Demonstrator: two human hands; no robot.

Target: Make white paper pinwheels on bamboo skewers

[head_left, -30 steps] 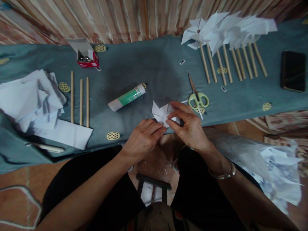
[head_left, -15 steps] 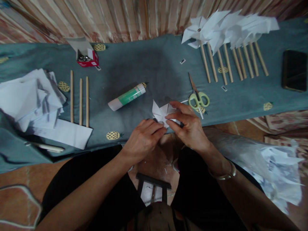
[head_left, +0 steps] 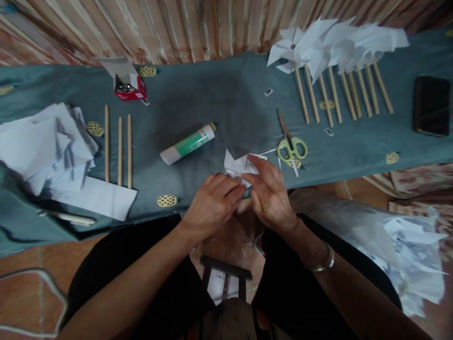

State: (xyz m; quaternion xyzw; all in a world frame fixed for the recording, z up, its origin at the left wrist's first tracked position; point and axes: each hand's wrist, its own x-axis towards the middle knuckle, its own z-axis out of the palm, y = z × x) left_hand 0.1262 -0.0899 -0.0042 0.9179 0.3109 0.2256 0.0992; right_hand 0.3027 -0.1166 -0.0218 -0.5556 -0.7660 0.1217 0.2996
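A small white paper pinwheel [head_left: 236,164] with pointed, folded blades lies at the table's front edge. My left hand [head_left: 214,200] pinches its near left corner, the fingers closed. Over its right side bends my right hand [head_left: 271,193], its fingers pressing on a folded blade; the fingers hide part of the paper. Just right of my hands are green-handled scissors [head_left: 292,147], their points facing away from me, with thin paper strips beside them. A green and white glue stick [head_left: 189,144] lies to the left of the pinwheel.
Wooden sticks [head_left: 120,151] and stacked white paper [head_left: 42,141] lie left, below an open red box [head_left: 130,89] of small metal pieces. Finished pinwheels on sticks [head_left: 329,47] line the back right, near a dark phone [head_left: 432,106]. A plastic bag [head_left: 354,226] stands below the table's right side.
My right hand has shifted slightly left and turned, its fingers now lying lower over the pinwheel's right blade. My left hand keeps its hold in the same place.
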